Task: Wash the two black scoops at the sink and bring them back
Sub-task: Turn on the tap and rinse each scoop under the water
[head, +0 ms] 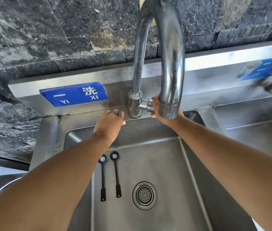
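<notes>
Her right hand (pixel 158 109) is grasping the tap handle (pixel 148 105), left hand (pixel 112 120) resting open alongside, while both black scoops (pixel 109 175) are lying unwashed in the sink (pixel 165 164) below, no water running yet.

The sink basin (pixel 148 164) is brushed stainless steel, dull and water-spotted, with a shinier perforated metal drain strainer (pixel 144 195) set in its floor. Above the basin, the gooseneck tap (pixel 172 64) is polished chrome, glossy but speckled. Behind the tap, the wall (pixel 48 30) is rough dark stone. Two black scoops (pixel 103 177) (pixel 116 174) on the basin floor look like matt plastic. A glossy blue sign (pixel 73 94) is stuck to the steel backsplash.
</notes>
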A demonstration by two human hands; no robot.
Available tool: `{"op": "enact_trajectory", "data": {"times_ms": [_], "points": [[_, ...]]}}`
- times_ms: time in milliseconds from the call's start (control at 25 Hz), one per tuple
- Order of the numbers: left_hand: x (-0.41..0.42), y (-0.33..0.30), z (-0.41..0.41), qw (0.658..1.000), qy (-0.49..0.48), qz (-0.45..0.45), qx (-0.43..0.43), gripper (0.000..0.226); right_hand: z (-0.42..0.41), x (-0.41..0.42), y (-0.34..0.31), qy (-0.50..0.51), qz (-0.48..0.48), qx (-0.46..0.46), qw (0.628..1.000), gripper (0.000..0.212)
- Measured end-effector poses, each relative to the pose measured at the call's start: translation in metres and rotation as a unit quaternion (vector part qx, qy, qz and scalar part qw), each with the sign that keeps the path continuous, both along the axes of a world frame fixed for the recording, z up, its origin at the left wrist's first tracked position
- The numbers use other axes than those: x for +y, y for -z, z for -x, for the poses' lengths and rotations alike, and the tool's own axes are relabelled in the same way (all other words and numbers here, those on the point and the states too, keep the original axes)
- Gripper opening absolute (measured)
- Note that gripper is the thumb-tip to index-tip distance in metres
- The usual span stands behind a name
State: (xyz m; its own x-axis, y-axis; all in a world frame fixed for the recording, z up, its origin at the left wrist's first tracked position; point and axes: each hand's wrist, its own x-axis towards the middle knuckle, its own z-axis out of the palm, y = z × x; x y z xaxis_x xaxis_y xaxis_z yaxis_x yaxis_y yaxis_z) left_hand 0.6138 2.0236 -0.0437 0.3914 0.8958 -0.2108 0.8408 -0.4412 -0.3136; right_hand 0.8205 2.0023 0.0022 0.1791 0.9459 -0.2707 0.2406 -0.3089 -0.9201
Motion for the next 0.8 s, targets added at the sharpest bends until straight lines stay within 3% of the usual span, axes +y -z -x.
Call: {"op": "enact_trajectory", "data": {"times_ms": [400,800], "points": [[-0.001,0.0,0.002,1.0,0.009,-0.014,0.002,0.044,-0.005,0.005,0.005,-0.008,0.03,-0.072,0.997,0.029],[0.0,-0.003,0.0,0.999,0.02,-0.028,0.017,0.043,-0.004,0.005,0.009,0.012,-0.001,-0.061,0.998,0.035]]}}
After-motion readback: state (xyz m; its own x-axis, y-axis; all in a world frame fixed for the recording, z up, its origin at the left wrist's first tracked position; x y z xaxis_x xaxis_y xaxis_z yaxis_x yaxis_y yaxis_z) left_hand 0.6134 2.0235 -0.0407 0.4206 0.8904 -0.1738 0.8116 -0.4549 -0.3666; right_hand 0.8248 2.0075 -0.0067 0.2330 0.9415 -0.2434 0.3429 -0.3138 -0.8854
